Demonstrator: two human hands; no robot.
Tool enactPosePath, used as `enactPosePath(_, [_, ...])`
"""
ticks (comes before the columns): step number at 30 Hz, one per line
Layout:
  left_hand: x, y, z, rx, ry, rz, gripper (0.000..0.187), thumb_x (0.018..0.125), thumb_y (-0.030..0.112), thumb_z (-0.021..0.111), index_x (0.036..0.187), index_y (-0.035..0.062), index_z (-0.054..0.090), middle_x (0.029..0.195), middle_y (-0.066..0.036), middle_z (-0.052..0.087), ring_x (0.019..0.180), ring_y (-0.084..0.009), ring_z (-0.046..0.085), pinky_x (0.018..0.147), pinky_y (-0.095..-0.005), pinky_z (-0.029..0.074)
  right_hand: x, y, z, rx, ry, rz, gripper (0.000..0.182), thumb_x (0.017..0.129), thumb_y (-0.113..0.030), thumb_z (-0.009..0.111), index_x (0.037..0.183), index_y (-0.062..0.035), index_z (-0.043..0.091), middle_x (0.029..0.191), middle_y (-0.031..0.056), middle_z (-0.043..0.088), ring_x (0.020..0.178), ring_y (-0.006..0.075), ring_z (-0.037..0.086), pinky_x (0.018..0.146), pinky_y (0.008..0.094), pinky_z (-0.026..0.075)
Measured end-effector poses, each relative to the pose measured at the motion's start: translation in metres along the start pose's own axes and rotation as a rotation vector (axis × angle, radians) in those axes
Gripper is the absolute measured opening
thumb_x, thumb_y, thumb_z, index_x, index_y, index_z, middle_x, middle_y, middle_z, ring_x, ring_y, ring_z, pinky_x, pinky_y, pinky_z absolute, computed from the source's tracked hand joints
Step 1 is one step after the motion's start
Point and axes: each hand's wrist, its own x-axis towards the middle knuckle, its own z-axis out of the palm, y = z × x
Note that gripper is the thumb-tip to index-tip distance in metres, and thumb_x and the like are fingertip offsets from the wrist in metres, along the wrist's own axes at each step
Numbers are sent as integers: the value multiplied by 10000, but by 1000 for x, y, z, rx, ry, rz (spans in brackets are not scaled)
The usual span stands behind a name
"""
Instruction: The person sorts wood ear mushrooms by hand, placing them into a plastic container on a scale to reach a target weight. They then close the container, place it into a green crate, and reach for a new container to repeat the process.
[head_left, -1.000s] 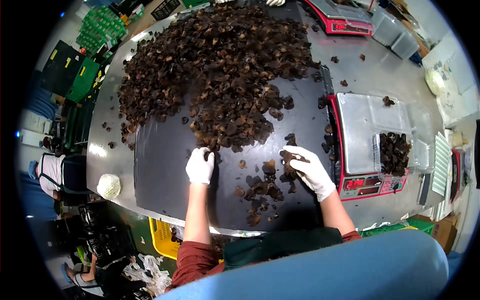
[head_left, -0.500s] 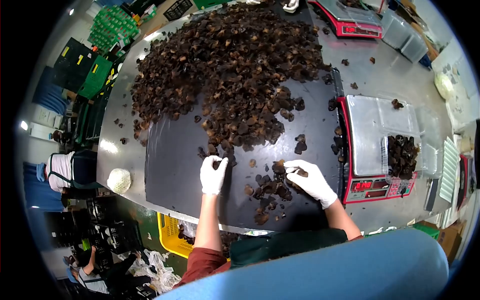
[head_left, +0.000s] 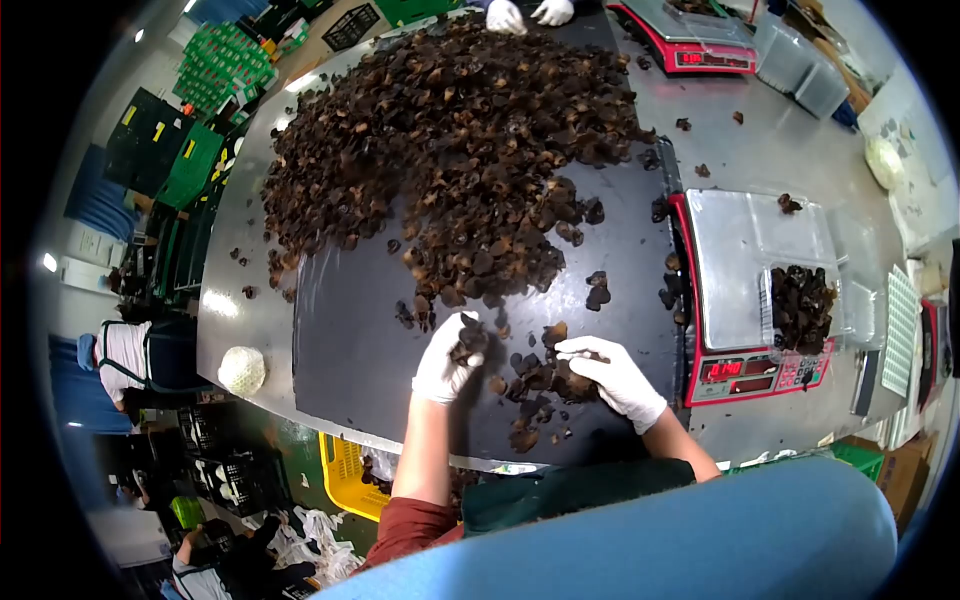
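Note:
My left hand (head_left: pixel 446 362), in a white glove, is closed around a dark, crinkled fungus piece (head_left: pixel 468 342) just below the large heap (head_left: pixel 470 150). At the right side of a small pile (head_left: pixel 540 385) of the same pieces is my right hand (head_left: pixel 612 378), also gloved. Its thumb and fingers are pressed on a dark piece, partly hidden under them. Both hands are over the black board (head_left: pixel 350 340).
To the right, a red scale (head_left: pixel 705 385) carries a clear tray filled with fungus pieces (head_left: pixel 800 310). A second scale (head_left: pixel 700 60) stands farther back. Another person's gloved hands (head_left: pixel 528 14) are beyond the heap. A white netted ball (head_left: pixel 241 370) lies at the left edge.
My left hand has moved slightly right and turned, now holding a piece lifted from the heap's lower edge. My right hand has shifted slightly left and down. The other person's hands have come further into view.

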Motion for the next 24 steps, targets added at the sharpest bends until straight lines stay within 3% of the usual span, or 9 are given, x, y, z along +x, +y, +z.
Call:
enactPosePath(3, [-2,-13,-4,-64,-181,-49,229,880,178,605,1055,32,581,931,-105,639,744,-182,638,504,-217,496,1,0,5,155,-6,58,260,878,-55,567,1124,21,607,970,55,624,873,101,571,793,236,456])
enactPosePath(9, [-21,-30,25,285,-148,47,191,824,85,655,999,53,585,861,-22,592,654,-87,537,527,-212,441,6,5,18,36,-47,22,404,888,-49,558,1284,0,498,1182,76,579,1108,129,513,944,264,404])
enactPosePath(11, [-28,-39,41,658,-178,154,211,826,91,661,1019,49,588,857,-19,587,647,-84,515,524,-203,412,3,7,28,-2,-82,-39,433,884,-45,561,1307,-3,474,1206,74,569,1106,123,515,952,269,402])
enactPosePath(16, [-26,-36,43,176,-100,-45,249,900,146,600,1121,31,598,917,-10,608,702,-28,515,552,-177,419,2,9,22,162,-15,24,344,896,-109,502,1206,31,557,1119,89,619,1034,145,564,922,269,425])
enactPosePath(17, [-26,-35,38,387,-51,-12,284,899,158,603,1147,21,585,925,-14,606,705,-47,524,567,-197,435,-1,-3,20,65,-59,-50,351,899,-120,477,1208,31,548,1120,103,616,1028,146,573,909,253,434])
enactPosePath(19, [-22,-41,21,808,48,54,356,898,181,608,1200,0,557,941,-24,602,712,-85,542,596,-236,466,0,8,4,222,-69,111,357,901,-128,468,1228,3,524,1165,126,596,1039,184,586,870,290,482])
enactPosePath(20, [-19,-47,23,1186,-4,643,465,876,209,635,1259,-22,509,932,-67,602,747,-186,575,681,-310,493,-2,7,0,288,-75,171,362,907,-140,465,1241,-9,506,1189,136,581,1035,200,589,859,313,497])
enactPosePath(21, [-23,-45,21,1482,147,664,501,845,196,661,1262,-30,501,930,-121,593,797,-270,585,751,-350,487,-4,7,-2,355,-81,231,367,913,-153,462,1254,-20,489,1214,146,567,1032,216,593,848,336,512])
enactPosePath(24, [-33,-45,25,1490,246,679,464,836,133,657,1257,-9,522,895,-141,598,795,-247,584,768,-317,480,-9,5,4,612,-147,322,369,933,-155,490,1280,-35,452,1211,113,552,1008,204,600,864,343,520])
